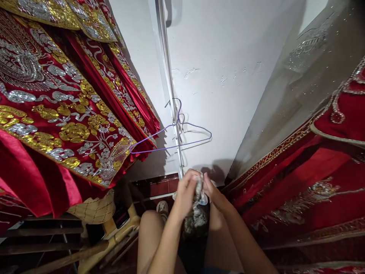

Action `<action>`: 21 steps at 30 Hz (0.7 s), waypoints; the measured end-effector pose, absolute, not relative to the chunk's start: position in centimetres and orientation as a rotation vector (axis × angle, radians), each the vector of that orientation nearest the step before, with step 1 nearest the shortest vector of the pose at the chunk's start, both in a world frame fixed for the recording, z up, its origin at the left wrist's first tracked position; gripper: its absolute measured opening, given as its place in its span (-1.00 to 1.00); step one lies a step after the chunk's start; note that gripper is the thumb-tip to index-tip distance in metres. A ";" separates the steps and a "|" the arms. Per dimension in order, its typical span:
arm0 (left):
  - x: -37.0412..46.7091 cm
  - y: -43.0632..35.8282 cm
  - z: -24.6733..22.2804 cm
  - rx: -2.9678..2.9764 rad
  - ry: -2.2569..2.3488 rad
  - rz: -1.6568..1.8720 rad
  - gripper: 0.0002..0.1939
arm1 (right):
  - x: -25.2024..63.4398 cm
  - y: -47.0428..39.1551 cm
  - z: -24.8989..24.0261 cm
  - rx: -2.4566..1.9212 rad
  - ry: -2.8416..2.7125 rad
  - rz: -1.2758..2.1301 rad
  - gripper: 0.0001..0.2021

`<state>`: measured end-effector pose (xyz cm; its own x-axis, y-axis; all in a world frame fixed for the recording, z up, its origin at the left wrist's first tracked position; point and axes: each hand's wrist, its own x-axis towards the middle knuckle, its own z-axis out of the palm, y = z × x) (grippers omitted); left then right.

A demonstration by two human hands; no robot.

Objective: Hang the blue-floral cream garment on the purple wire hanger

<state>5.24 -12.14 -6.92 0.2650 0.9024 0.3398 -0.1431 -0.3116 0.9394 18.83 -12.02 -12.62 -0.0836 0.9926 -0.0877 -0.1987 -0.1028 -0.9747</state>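
I have both hands together low in the middle of the view, above my bare knees. My left hand [186, 190] curls its fingers around the top of a small bundle of patterned cloth [197, 213], and my right hand [211, 192] pinches the same bundle from the other side, thumb and fingers closed on it. The cloth hangs down between my forearms, grey and white, crumpled; I cannot tell what garment it is.

I judge the step in hand to be gathering or folding this cloth. The next move seems to call for a firmer hold at its upper edge before it goes anywhere, perhaps toward the hanger.

Just above my hands an empty purple wire hanger [173, 133] hooks on a thin pipe [171, 95] running up the white wall [228, 57]. At the left hang red robes [57, 114] thick with gold and silver embroidery; at the right edge more red embroidered fabric [313, 182] drapes down. Below left I see a sandal [163, 207] on the dark floor and some wooden furniture [114, 236].
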 end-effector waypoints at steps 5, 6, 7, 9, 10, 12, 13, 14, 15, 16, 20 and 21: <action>4.5 -13.9 -5.1 1.934 0.893 1.212 -0.68 | 17.7 -12.2 -9.5 -0.949 -0.974 1.663 -0.18; 3.7 -13.6 -5.0 1.945 0.939 1.225 -0.57 | 18.0 -12.3 -8.7 -0.949 -1.064 1.713 -0.22; 2.8 -13.2 -5.0 1.950 0.975 1.208 -0.50 | 18.4 -12.5 -7.9 -0.949 -1.168 1.769 -0.31; 1.0 -12.6 -5.6 1.941 0.961 1.043 -0.57 | 19.5 -12.4 -6.1 -0.930 -1.446 1.872 -0.58; 0.2 -12.5 -6.1 1.921 0.917 0.903 -0.63 | 20.1 -12.1 -5.2 -0.924 -1.608 1.874 -0.70; -1.2 -12.7 -7.3 1.895 0.857 0.613 -0.55 | 20.9 -10.9 -3.8 -0.962 -1.887 1.684 -0.85; -1.9 -12.9 -7.8 1.905 0.872 0.506 -0.51 | 21.2 -10.0 -3.3 -1.014 -1.976 1.495 -0.88; -2.5 -13.2 -8.2 1.929 0.915 0.442 -0.52 | 21.3 -9.0 -3.1 -1.082 -1.993 1.277 -0.89; -3.2 -13.5 -8.4 1.961 0.977 0.418 -0.56 | 21.4 -7.8 -3.1 -1.145 -1.932 1.076 -0.92; -4.0 -13.7 -8.4 1.993 1.047 0.428 -0.60 | 21.3 -6.5 -3.3 -1.188 -1.842 0.919 -0.93; -7.1 -13.2 -6.5 2.093 1.344 0.420 -0.67 | 20.6 -2.3 -5.3 -1.217 -1.619 0.692 -0.62; -7.8 -12.8 -5.8 2.110 1.412 0.391 -0.67 | 20.4 -1.7 -5.9 -1.212 -1.625 0.696 -0.60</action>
<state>-7.77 -12.78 -5.75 0.4015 0.9133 -0.0682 0.7482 -0.2842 0.5995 20.38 -1.69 -5.87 -0.0492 0.9340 0.3538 0.3883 0.3442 -0.8548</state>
